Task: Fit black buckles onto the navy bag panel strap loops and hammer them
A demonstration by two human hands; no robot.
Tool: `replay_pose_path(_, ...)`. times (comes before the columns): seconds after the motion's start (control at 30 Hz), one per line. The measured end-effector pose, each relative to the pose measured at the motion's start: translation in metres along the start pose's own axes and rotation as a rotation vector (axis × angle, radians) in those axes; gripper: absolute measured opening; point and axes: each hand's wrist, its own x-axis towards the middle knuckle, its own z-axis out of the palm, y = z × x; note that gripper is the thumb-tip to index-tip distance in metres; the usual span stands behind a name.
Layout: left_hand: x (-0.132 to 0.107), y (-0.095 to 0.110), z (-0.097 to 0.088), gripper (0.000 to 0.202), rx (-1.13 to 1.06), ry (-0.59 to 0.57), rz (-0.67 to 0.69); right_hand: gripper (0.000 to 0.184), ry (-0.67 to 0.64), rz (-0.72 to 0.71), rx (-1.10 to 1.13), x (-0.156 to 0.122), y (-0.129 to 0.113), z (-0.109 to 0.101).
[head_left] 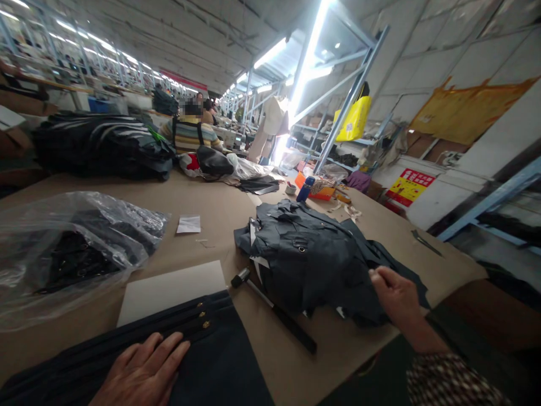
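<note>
My left hand [146, 366] lies flat, fingers stretched out, on a layered dark navy fabric piece [228, 349] at the near left. Close to its fingertips, several gold-coloured metal fittings [205, 325] show in the cloth. My right hand [397, 299] is closed, its fingers curled at the right edge of a heap of dark garment pieces [321, 259]; what they grip is not clear. One piece on that heap carries a small tab with a round eyelet [301, 248]. A hammer [274, 307] with a dark handle lies between the two cloth stacks.
Under the navy fabric lies a white board [173, 290]. A clear plastic bag [84, 248] of dark items is at left, near a paper slip [189, 224]. Behind are a big cloth stack [101, 144], an orange box [321, 192], a blue object [305, 189] and a seated person [194, 135].
</note>
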Motion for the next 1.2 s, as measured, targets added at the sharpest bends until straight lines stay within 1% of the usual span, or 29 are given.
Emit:
replay_pose_path(0.03,0.002,0.001,-0.003,0.042,0.000,-0.002,-0.002,0.025,0.031,-0.011,0.029,0.019,-0.005,-0.002)
replay_pose_path(0.07,0.004,0.001,-0.006,0.041,-0.005,-0.005,-0.006,0.020,-0.005,-0.086,0.078,0.040,-0.012,0.001)
replay_pose_path(0.1,0.006,0.002,-0.009,0.039,-0.015,-0.012,-0.011,0.022,-0.074,-0.188,0.122,0.060,-0.019,0.008)
replay_pose_path(0.13,0.007,0.003,-0.011,0.039,-0.025,-0.025,-0.019,0.026,-0.182,-0.276,0.124,0.079,-0.026,0.019)
replay_pose_path(0.17,0.008,0.003,-0.013,0.038,-0.034,-0.042,-0.032,0.034,-0.285,-0.300,0.086,0.094,-0.033,0.032)
replay_pose_path(0.2,0.008,0.004,-0.014,0.038,-0.039,-0.060,-0.045,0.043,-0.373,-0.277,0.033,0.106,-0.037,0.047)
replay_pose_path(0.27,0.008,0.005,-0.015,0.039,-0.032,-0.073,-0.054,0.049,-0.448,-0.201,-0.037,0.121,-0.040,0.076)
replay_pose_path(0.33,0.007,0.006,-0.015,0.039,-0.014,-0.061,-0.053,0.039,-0.446,-0.143,-0.061,0.125,-0.036,0.096)
replay_pose_path(0.37,0.007,0.006,-0.015,0.039,-0.007,-0.053,-0.049,0.032,-0.439,-0.128,-0.065,0.125,-0.033,0.102)
replay_pose_path(0.4,0.007,0.006,-0.015,0.039,-0.004,-0.051,-0.046,0.027,-0.429,-0.120,-0.065,0.124,-0.030,0.105)
replay_pose_path(0.47,0.008,0.006,-0.015,0.039,-0.005,-0.051,-0.043,0.022,-0.391,-0.109,-0.055,0.120,-0.027,0.102)
replay_pose_path(0.53,0.008,0.006,-0.015,0.038,-0.013,-0.048,-0.040,0.023,-0.339,-0.101,-0.036,0.114,-0.024,0.088)
replay_pose_path(0.6,0.008,0.006,-0.015,0.038,-0.025,-0.053,-0.048,0.026,-0.318,-0.107,-0.007,0.105,-0.016,0.066)
replay_pose_path(0.63,0.008,0.006,-0.015,0.038,-0.033,-0.062,-0.055,0.027,-0.332,-0.117,0.011,0.101,-0.010,0.053)
replay_pose_path(0.67,0.007,0.006,-0.015,0.038,-0.040,-0.076,-0.063,0.031,-0.372,-0.123,0.026,0.097,-0.003,0.040)
replay_pose_path(0.73,0.007,0.006,-0.015,0.038,-0.052,-0.101,-0.079,0.044,-0.490,-0.098,-0.011,0.091,0.011,0.018)
replay_pose_path(0.77,0.008,0.006,-0.015,0.038,-0.056,-0.107,-0.086,0.047,-0.532,-0.074,-0.059,0.090,0.017,0.011)
replay_pose_path(0.8,0.008,0.006,-0.015,0.038,-0.062,-0.116,-0.090,0.046,-0.548,-0.049,-0.119,0.091,0.021,0.008)
replay_pose_path(0.83,0.009,0.006,-0.015,0.038,-0.071,-0.123,-0.094,0.040,-0.541,-0.032,-0.178,0.093,0.022,0.008)
replay_pose_path(0.87,0.009,0.006,-0.015,0.038,-0.082,-0.130,-0.100,0.032,-0.514,-0.031,-0.221,0.097,0.021,0.012)
replay_pose_path(0.93,0.012,0.007,-0.018,0.037,-0.103,-0.149,-0.120,0.021,-0.456,-0.072,-0.231,0.107,0.011,0.029)
replay_pose_path(1.03,0.018,0.011,-0.031,0.035,-0.121,-0.190,-0.148,0.022,-0.463,-0.140,-0.158,0.118,-0.013,0.062)
replay_pose_path(1.1,0.025,0.013,-0.044,0.035,-0.133,-0.242,-0.163,0.022,-0.484,-0.149,-0.108,0.121,-0.024,0.081)
replay_pose_path(1.13,0.029,0.013,-0.050,0.035,-0.140,-0.268,-0.176,0.019,-0.491,-0.141,-0.090,0.121,-0.026,0.089)
replay_pose_path(1.2,0.037,0.011,-0.057,0.035,-0.157,-0.309,-0.180,0.017,-0.492,-0.123,-0.055,0.122,-0.023,0.102)
